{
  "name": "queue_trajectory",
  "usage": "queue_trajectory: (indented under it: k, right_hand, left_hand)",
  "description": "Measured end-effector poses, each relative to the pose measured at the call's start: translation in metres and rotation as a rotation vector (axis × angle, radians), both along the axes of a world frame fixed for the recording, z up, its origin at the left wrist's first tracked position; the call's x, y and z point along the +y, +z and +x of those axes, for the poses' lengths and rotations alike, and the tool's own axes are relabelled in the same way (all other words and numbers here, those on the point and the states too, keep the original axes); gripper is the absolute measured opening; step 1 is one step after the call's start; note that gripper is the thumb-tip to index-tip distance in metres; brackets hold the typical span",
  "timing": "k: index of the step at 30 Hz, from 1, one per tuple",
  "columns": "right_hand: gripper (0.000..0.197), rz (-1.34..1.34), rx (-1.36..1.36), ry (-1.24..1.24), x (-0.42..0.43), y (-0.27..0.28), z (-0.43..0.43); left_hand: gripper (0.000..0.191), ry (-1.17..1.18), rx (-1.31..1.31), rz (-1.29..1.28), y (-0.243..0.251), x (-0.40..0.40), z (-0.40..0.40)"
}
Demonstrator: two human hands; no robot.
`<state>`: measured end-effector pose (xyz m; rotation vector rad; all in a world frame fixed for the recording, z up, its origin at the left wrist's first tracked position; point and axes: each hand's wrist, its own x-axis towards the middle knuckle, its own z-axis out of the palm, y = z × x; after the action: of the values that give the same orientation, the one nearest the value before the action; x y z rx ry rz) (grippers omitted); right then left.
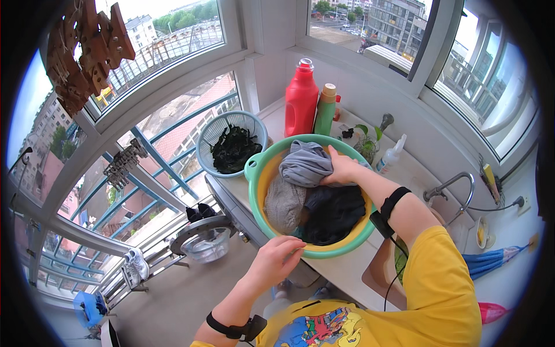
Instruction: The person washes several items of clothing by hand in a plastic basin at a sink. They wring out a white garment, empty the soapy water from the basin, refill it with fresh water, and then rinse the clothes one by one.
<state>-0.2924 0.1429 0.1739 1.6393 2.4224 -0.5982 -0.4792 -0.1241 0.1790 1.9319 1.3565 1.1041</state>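
Observation:
A round green plastic basin [255,204] with a yellow inside stands on the counter before me and holds clothes. My right hand [342,168] reaches over its far side and grips a bunched smooth grey garment [305,162]; part of the fingers is hidden in the folds. Below that cloth lie a light grey textured garment [284,206] on the left and a black garment [334,212] on the right. At the near rim is my left hand [279,258], with its fingertips at the edge. Whether it pinches the rim or only touches it is not clear.
A blue-grey plastic basket [204,149] of dark leafy stuff stands left of the basin. Behind are a red bottle [300,102], a green bottle [325,112], a potted plant [367,145] and a spray bottle [391,156]. A faucet [455,191] and sink [381,273] are at right.

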Motion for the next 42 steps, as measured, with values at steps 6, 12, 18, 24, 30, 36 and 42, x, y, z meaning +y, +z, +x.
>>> queue_trajectory:
  k: [6, 12, 18, 24, 30, 36, 42]
  right_hand:
    - [0.033, 0.302, 0.387, 0.084, -0.008, 0.01, 0.029]
    - [0.024, 0.341, 0.751, 0.077, -0.099, 0.126, 0.084]
    - [0.023, 0.301, 0.826, -0.262, -0.195, 0.157, 0.205]
    - [0.027, 0.566, 0.755, -0.536, -0.282, 0.161, 0.321]
    - [0.034, 0.72, 0.558, -0.623, -0.312, 0.112, 0.396]
    - [0.057, 0.062, -0.343, -0.397, -0.334, -0.072, 0.428]
    - [0.052, -0.368, -0.253, -0.452, -0.31, -0.111, 0.419]
  left_hand:
    - [0.03, -0.018, -0.046, -0.135, 0.015, 0.032, -0.01]
    - [0.073, -0.079, -0.318, 0.014, 0.042, 0.098, 0.045]
    - [0.035, -0.479, -1.014, -0.558, 0.071, 0.112, 0.189]
    - [0.037, -0.766, -0.916, -0.677, 0.073, 0.084, 0.322]
    - [0.044, -0.913, -0.636, -0.497, 0.04, 0.072, 0.395]
    - [0.054, -0.908, 0.897, -0.107, -0.049, 0.07, 0.367]
    - [0.05, -1.001, 0.728, -0.285, -0.058, 0.072, 0.337]
